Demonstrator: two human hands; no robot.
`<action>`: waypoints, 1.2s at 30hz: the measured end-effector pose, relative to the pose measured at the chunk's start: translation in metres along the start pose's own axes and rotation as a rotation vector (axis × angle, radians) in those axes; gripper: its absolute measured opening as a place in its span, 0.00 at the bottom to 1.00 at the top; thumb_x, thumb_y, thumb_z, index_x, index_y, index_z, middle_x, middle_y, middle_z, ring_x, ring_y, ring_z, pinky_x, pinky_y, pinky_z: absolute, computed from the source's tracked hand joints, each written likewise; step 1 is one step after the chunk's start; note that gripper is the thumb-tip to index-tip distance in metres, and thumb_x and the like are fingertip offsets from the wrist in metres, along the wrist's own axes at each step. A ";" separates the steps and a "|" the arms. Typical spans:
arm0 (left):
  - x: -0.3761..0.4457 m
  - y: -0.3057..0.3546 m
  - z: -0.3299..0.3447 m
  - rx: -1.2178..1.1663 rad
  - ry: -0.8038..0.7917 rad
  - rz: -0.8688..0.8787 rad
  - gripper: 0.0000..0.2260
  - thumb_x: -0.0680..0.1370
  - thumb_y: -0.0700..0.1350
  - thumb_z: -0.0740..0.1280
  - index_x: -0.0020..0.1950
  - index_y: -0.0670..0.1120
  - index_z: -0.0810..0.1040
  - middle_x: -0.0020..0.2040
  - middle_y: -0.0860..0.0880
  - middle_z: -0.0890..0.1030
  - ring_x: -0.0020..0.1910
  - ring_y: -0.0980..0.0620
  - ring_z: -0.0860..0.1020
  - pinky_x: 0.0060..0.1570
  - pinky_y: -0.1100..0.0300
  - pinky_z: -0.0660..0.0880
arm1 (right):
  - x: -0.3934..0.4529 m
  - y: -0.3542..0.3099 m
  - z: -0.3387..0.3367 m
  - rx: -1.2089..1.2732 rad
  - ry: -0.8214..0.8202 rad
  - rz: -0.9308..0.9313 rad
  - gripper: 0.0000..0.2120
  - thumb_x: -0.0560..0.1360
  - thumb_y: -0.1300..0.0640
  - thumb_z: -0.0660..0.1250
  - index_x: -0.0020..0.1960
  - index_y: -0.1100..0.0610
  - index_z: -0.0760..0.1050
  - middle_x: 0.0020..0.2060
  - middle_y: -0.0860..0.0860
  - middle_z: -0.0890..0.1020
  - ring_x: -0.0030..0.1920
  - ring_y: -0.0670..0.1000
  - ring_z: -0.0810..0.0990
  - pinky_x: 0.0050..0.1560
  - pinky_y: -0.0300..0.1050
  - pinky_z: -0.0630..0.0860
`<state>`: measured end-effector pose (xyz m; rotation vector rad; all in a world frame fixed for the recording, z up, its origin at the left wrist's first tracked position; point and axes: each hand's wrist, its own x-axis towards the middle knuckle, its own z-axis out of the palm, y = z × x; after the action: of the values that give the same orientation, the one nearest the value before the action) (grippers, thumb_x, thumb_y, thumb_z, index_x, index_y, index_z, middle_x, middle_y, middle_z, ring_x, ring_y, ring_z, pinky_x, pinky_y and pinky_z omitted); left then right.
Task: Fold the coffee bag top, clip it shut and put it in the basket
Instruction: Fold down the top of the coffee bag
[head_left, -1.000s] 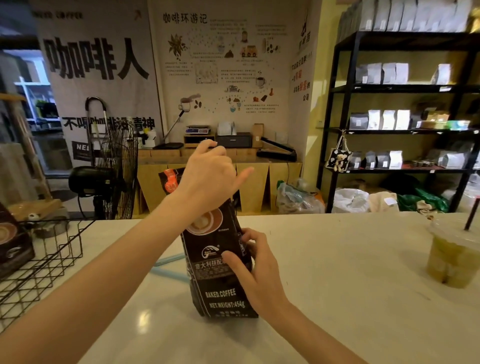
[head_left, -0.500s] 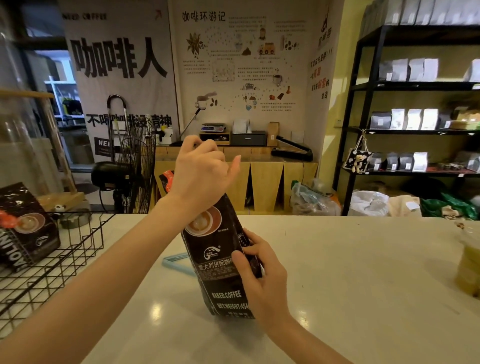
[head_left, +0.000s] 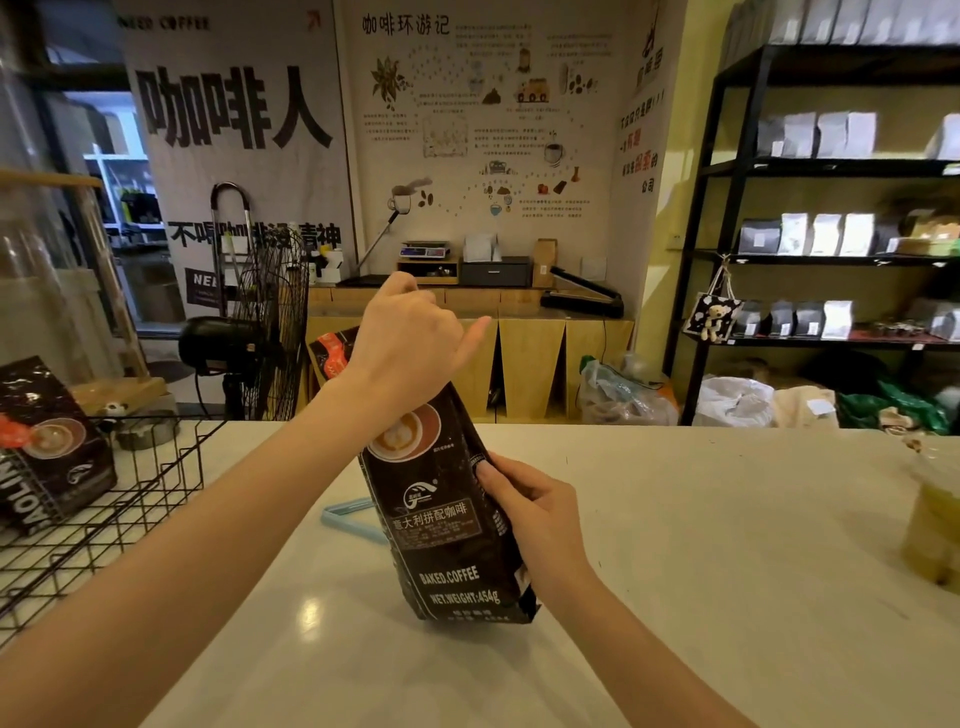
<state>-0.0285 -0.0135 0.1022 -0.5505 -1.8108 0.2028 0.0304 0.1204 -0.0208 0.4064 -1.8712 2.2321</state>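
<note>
A dark brown coffee bag (head_left: 441, 525) stands on the white counter (head_left: 727, 545), leaning to the left. My left hand (head_left: 410, 348) is closed over the bag's top, which it hides; an orange corner sticks out to the left of my wrist. My right hand (head_left: 535, 514) grips the bag's right edge at mid height. A light blue clip (head_left: 348, 517) lies flat on the counter just behind and left of the bag. The black wire basket (head_left: 171, 483) stands at the left edge of the counter.
A second dark coffee bag (head_left: 49, 447) lies in the basket. A plastic cup with a yellow-green drink (head_left: 935, 525) stands at the counter's right edge. Behind the counter are a black fan (head_left: 265, 332), a wooden bench and black shelves with bags.
The view has turned left, so the basket and its bag show more and the drink cup sits at the right edge. The bag leans further left. Both hands keep their hold.
</note>
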 end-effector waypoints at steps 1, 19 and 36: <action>0.000 0.001 0.000 0.011 0.011 0.001 0.28 0.77 0.51 0.55 0.20 0.42 0.76 0.16 0.48 0.74 0.20 0.50 0.72 0.46 0.56 0.75 | 0.000 0.002 0.000 -0.003 0.025 -0.002 0.08 0.72 0.58 0.67 0.45 0.46 0.82 0.39 0.44 0.87 0.43 0.46 0.85 0.42 0.38 0.80; 0.009 0.016 0.004 0.003 -0.005 -0.082 0.26 0.76 0.49 0.57 0.19 0.43 0.74 0.15 0.49 0.72 0.18 0.52 0.70 0.44 0.57 0.73 | -0.006 0.023 -0.007 -0.117 0.104 -0.008 0.15 0.75 0.53 0.61 0.39 0.61 0.82 0.35 0.55 0.85 0.38 0.51 0.84 0.38 0.39 0.79; 0.026 0.050 -0.010 -0.084 -0.205 -0.031 0.23 0.79 0.50 0.57 0.32 0.38 0.79 0.27 0.44 0.78 0.33 0.50 0.65 0.56 0.50 0.66 | 0.006 -0.009 -0.013 -0.215 -0.147 -0.011 0.19 0.68 0.50 0.71 0.56 0.41 0.70 0.51 0.41 0.81 0.51 0.44 0.81 0.46 0.36 0.79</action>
<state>-0.0114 0.0414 0.1076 -0.5774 -2.0326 0.1672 0.0265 0.1348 -0.0123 0.5549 -2.1496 2.0148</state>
